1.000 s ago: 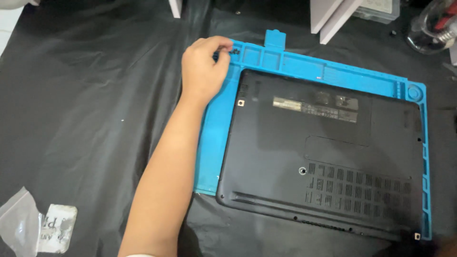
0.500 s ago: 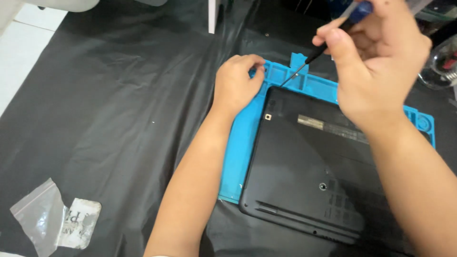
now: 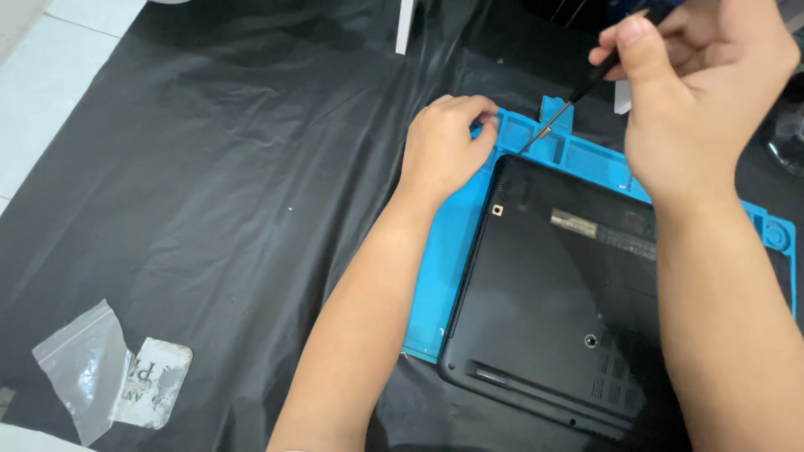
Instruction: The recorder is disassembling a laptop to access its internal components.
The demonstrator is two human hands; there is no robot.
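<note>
A black laptop (image 3: pixel 569 293) lies bottom-up on a blue work mat (image 3: pixel 435 276) with small compartments along its far edge. My left hand (image 3: pixel 444 146) rests on the mat's far left corner, its fingers curled and pinched together over a compartment; anything between the fingertips is hidden. Held above the laptop's far edge, my right hand (image 3: pixel 695 92) grips a thin dark screwdriver (image 3: pixel 578 92). The screwdriver slants down to the left, and its tip sits at the mat's compartments, just beside my left fingertips.
A black sheet (image 3: pixel 209 209) covers the surface under the mat. A small clear plastic bag (image 3: pixel 79 368) and a torn paper label (image 3: pixel 159 381) lie at the near left. White tiles (image 3: pixel 33 100) show at the far left. A glass container (image 3: pixel 787 134) stands at the right edge.
My right hand came into view with the screwdriver and brought its tip down next to my left fingers. My left hand has stayed at the mat's corner. The view has shifted left.
</note>
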